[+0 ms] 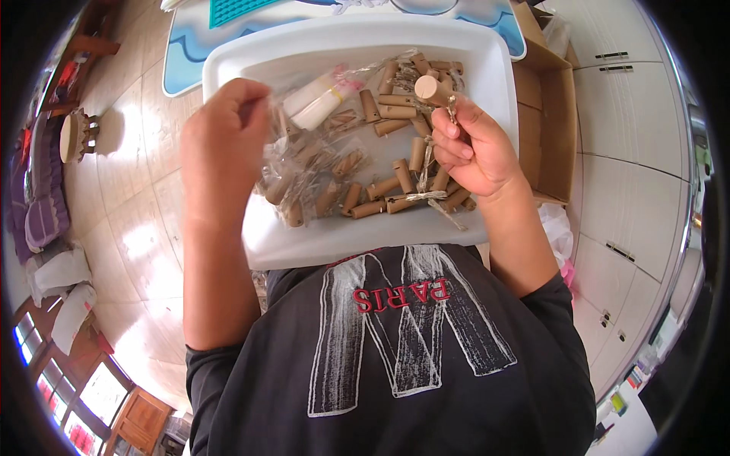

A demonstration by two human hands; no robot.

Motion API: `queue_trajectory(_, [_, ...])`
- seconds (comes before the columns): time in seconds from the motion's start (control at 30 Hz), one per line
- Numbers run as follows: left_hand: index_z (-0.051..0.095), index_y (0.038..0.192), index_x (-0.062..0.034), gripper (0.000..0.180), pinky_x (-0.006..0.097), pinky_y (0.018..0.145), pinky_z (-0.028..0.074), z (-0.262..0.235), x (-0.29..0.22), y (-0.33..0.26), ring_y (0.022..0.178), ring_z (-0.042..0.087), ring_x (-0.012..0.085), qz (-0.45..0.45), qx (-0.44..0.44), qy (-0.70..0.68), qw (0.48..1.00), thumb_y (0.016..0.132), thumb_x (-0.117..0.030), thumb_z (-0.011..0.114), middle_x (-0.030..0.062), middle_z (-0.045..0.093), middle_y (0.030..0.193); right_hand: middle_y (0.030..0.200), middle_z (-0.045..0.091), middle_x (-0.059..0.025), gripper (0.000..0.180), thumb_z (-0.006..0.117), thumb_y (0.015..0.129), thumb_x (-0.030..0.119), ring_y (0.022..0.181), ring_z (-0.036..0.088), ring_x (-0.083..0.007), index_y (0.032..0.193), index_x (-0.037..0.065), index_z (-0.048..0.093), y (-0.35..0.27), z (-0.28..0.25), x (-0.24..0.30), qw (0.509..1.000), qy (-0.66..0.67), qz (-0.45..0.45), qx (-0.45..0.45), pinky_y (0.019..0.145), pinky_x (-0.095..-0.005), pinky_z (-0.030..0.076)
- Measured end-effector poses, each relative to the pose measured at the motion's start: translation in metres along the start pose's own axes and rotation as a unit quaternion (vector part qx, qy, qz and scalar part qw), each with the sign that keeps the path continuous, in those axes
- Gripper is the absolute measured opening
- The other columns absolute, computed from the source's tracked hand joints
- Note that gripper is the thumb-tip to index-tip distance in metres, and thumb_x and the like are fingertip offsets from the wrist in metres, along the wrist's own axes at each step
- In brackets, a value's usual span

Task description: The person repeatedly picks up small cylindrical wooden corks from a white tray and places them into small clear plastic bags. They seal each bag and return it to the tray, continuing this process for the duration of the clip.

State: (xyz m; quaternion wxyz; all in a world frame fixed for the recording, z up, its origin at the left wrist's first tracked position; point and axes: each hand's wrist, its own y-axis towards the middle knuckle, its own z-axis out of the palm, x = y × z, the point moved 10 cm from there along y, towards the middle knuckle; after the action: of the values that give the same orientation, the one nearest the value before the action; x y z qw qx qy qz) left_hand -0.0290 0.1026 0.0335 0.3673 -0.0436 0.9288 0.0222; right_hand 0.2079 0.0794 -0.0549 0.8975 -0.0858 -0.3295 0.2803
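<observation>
Above the white tub, the right hand is gripping a corded wooden cylinder; I can't tell whether the left hand is gripping. Bagged cylinders are lying leftward, many loose cylinders remaining unbagged.

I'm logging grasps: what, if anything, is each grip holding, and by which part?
The right grip holds a brown cylinder by the twine at its end. The left grip is too blurred to tell.

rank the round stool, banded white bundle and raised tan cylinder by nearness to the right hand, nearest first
1. Raised tan cylinder: at the right hand
2. Banded white bundle: in the tub, left of that hand
3. Round stool: far left, outside the tub
</observation>
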Motion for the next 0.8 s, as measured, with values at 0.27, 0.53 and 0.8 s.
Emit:
queue_trajectory(0.27, [0.06, 0.081, 0.0001, 0.011, 0.02, 0.053, 0.044, 0.076, 0.006, -0.021, 0.058, 0.054, 0.0069, -0.152, 0.19, -0.339, 0.909, 0.08, -0.009, 0.066, 0.0028, 0.06, 0.068, 0.077, 0.056, -0.0018, 0.022, 0.063, 0.081, 0.005, 0.061, 0.051, -0.01, 0.103, 0.004, 0.059, -0.034, 0.041, 0.05, 0.779, -0.474, -0.394, -0.116, 0.055, -0.02, 0.042])
queue_trajectory(0.53, [0.06, 0.083, 0.0003, 0.01, 0.02, 0.057, 0.045, 0.078, 0.001, -0.023, 0.062, 0.057, 0.0082, -0.14, 0.189, -0.392, 0.89, 0.08, -0.008, 0.065, 0.004, 0.062, 0.072, 0.076, 0.056, -0.0074, 0.029, 0.066, 0.074, -0.003, 0.064, 0.054, -0.0148, 0.101, 0.004, 0.06, -0.045, 0.065, 0.048, 0.673, -0.587, -0.439, -0.096, 0.059, -0.0237, 0.045])
queue_trajectory(0.8, [0.06, 0.098, 0.0025, 0.026, 0.022, 0.066, 0.047, 0.109, -0.007, -0.037, 0.073, 0.06, 0.0108, -0.146, 0.312, -0.385, 0.856, 0.078, -0.011, 0.068, 0.0082, 0.065, 0.085, 0.086, 0.057, -0.005, 0.023, 0.061, 0.079, -0.002, 0.076, 0.054, -0.0104, 0.102, 0.001, 0.06, -0.02, 0.051, 0.025, 0.808, -0.521, -0.276, -0.01, 0.068, -0.0215, 0.044])
